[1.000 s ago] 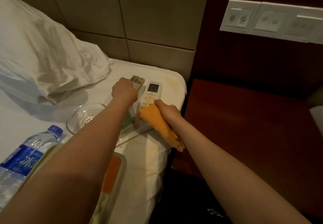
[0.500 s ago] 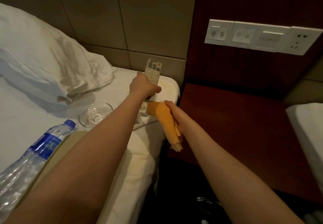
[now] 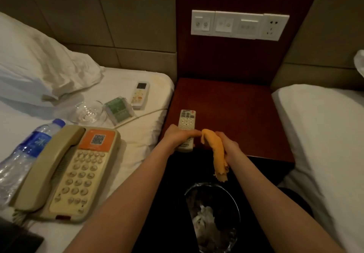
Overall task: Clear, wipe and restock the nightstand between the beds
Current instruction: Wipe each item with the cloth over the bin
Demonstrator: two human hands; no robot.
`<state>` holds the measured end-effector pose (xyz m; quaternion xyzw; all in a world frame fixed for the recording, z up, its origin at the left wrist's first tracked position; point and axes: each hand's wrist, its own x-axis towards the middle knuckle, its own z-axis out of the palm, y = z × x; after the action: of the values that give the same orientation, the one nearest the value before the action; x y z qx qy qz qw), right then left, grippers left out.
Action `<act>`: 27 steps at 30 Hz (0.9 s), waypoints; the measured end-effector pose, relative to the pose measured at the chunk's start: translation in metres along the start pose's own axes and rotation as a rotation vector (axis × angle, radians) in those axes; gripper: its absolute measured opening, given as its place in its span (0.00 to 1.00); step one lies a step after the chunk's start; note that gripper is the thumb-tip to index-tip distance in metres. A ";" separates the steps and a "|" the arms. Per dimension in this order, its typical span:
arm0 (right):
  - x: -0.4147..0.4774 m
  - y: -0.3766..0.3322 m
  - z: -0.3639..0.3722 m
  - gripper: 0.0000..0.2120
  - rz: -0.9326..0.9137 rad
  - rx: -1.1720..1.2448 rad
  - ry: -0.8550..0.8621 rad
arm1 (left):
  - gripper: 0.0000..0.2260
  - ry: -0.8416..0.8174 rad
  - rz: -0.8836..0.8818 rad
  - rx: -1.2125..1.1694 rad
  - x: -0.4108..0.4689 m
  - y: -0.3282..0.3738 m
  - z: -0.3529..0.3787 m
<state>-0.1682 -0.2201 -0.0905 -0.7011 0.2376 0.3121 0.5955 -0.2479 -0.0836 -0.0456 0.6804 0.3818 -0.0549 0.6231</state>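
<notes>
Your left grip [image 3: 178, 136] curls round the TV remote [image 3: 186, 121], frame centre, over the bench [image 3: 226, 104] front-left edge; right grip [image 3: 229, 148] clutches the orange cloth [image 3: 215, 150]. Clearing looks done, restock prob. starting: phone [image 3: 78, 170], bottle [image 3: 29, 150], 2nd remote [image 3: 140, 95] etc. wait on the bed [image 3: 141, 134], frame left.

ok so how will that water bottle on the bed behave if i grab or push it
The water bottle lies on its side on the bed, so a nudge would probably roll it, though the telephone beside it may block it. Its thin plastic looks dented, so it likely flexes under a grip. Fill level is unclear, so weight is uncertain.
</notes>
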 end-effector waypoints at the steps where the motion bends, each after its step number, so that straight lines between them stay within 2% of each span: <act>1: -0.001 0.009 -0.010 0.30 0.006 0.041 0.029 | 0.27 -0.054 -0.038 -0.019 -0.007 -0.007 0.009; 3: -0.007 0.026 -0.027 0.27 0.010 0.109 0.091 | 0.15 -0.146 -0.084 -0.060 -0.020 -0.021 0.027; 5: -0.016 0.038 -0.039 0.24 0.008 0.164 0.162 | 0.11 -0.194 -0.127 -0.082 -0.029 -0.037 0.044; 6: -0.019 0.043 -0.042 0.23 0.000 0.190 0.203 | 0.11 -0.221 -0.149 -0.064 -0.032 -0.047 0.054; 8: -0.027 0.054 -0.047 0.24 -0.053 0.207 0.254 | 0.22 -0.256 -0.188 0.013 -0.040 -0.068 0.072; 10: -0.032 0.071 -0.048 0.22 -0.140 0.137 0.231 | 0.31 -0.261 -0.177 0.063 -0.045 -0.091 0.084; 11: -0.036 0.083 -0.048 0.20 -0.183 0.079 0.189 | 0.32 -0.273 -0.155 0.058 -0.047 -0.102 0.088; 14: -0.049 0.111 -0.051 0.13 -0.260 -0.031 0.004 | 0.26 -0.350 -0.135 -0.088 -0.058 -0.117 0.086; 17: -0.053 0.109 -0.054 0.12 -0.228 0.057 -0.104 | 0.19 -0.417 -0.180 -0.280 -0.061 -0.114 0.078; 19: -0.052 0.108 -0.055 0.12 -0.232 0.089 -0.101 | 0.18 -0.427 -0.230 -0.399 -0.063 -0.114 0.074; 22: -0.050 0.109 -0.060 0.11 -0.257 0.198 0.048 | 0.26 -0.420 -0.290 -0.502 -0.063 -0.122 0.075; 23: -0.050 0.111 -0.062 0.12 -0.303 0.170 0.091 | 0.26 -0.407 -0.310 -0.513 -0.064 -0.125 0.078; 24: -0.051 0.112 -0.062 0.12 -0.395 0.027 0.117 | 0.25 -0.385 -0.324 -0.516 -0.064 -0.128 0.082; 27: -0.055 0.124 -0.056 0.14 -0.713 -0.478 0.026 | 0.22 -0.318 -0.331 -0.511 -0.066 -0.134 0.089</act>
<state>-0.2851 -0.2990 -0.1309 -0.8614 -0.0914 0.1241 0.4839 -0.3374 -0.2014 -0.1368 0.4141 0.3864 -0.1635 0.8078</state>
